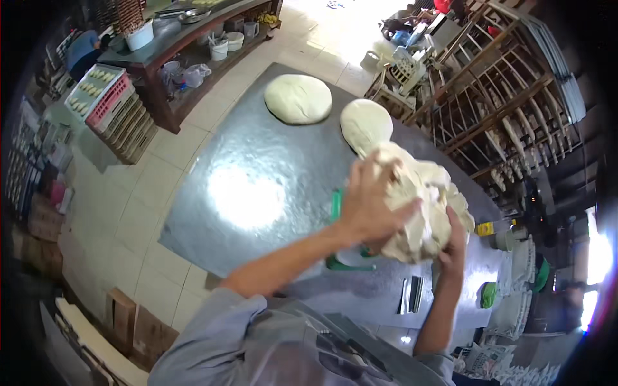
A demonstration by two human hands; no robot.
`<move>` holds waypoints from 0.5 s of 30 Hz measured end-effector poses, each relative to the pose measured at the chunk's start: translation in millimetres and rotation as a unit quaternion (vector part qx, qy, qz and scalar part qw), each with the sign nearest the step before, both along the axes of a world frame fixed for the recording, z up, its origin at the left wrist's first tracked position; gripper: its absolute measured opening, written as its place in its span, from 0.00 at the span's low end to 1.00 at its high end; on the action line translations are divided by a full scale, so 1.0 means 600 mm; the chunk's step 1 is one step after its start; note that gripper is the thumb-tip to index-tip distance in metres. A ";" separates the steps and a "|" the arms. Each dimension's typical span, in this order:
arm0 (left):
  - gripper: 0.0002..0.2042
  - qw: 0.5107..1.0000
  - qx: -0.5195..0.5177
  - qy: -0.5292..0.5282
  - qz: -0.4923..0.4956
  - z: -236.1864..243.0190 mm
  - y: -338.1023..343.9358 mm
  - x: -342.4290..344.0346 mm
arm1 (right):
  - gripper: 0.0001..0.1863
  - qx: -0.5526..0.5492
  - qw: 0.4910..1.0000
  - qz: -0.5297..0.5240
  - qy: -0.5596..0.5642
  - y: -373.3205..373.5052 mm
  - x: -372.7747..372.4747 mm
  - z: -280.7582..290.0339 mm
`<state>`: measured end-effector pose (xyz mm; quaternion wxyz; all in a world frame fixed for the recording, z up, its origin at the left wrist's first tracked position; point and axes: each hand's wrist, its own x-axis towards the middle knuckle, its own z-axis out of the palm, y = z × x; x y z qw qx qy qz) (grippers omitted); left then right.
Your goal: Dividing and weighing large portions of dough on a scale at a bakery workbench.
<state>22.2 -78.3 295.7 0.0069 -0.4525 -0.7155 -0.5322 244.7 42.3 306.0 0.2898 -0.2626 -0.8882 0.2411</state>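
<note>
A large, ragged lump of pale dough [421, 183] is held up off the table between my two hands, with folds and loose flaps around it. My left hand [370, 202] presses on its left side, fingers spread over the surface and slightly blurred. On the right side, my right hand [456, 239] grips the dough from below, its fingers partly hidden. Beyond the lump lies a smooth dough piece [365, 123], and farther left a rounder dough mound [298, 99]. A green object [336, 206] lies partly hidden behind my left hand and forearm.
The grey metal table [212, 161] carries flat metal scrapers [411, 294] near me and a green item [488, 294] at its right edge. Crates with a tray of small dough pieces [100, 90] stand at left. A wooden rack [508, 96] stands at right. A person [84, 51] is far left.
</note>
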 end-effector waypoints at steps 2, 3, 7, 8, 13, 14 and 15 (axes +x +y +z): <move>0.29 0.994 0.046 -0.082 -0.063 0.006 -0.007 -0.010 | 0.25 -0.300 0.943 -0.081 0.119 -0.001 -0.002 0.067; 0.27 0.979 0.100 -0.139 -0.108 0.010 -0.002 -0.014 | 0.21 -0.557 0.788 -0.166 0.202 0.023 0.005 0.103; 0.23 0.848 0.249 -0.406 -0.234 0.002 -0.001 -0.021 | 0.18 -0.254 0.929 -0.205 0.175 -0.103 -0.131 0.269; 0.22 0.757 0.332 -0.500 -0.261 -0.002 0.001 -0.016 | 0.28 -0.222 0.929 -0.223 0.195 -0.157 -0.186 0.304; 0.19 0.718 0.405 -0.446 -0.349 -0.110 -0.075 -0.075 | 0.40 -0.246 0.960 0.063 0.116 -0.398 -0.407 0.290; 0.19 0.644 0.313 -0.574 -0.398 -0.142 -0.141 -0.114 | 0.42 -0.129 0.976 -0.021 -0.174 -0.428 -0.425 0.288; 0.19 0.645 0.304 -0.577 -0.399 -0.166 -0.144 -0.120 | 0.43 -0.181 0.951 0.064 -0.242 -0.442 -0.462 0.240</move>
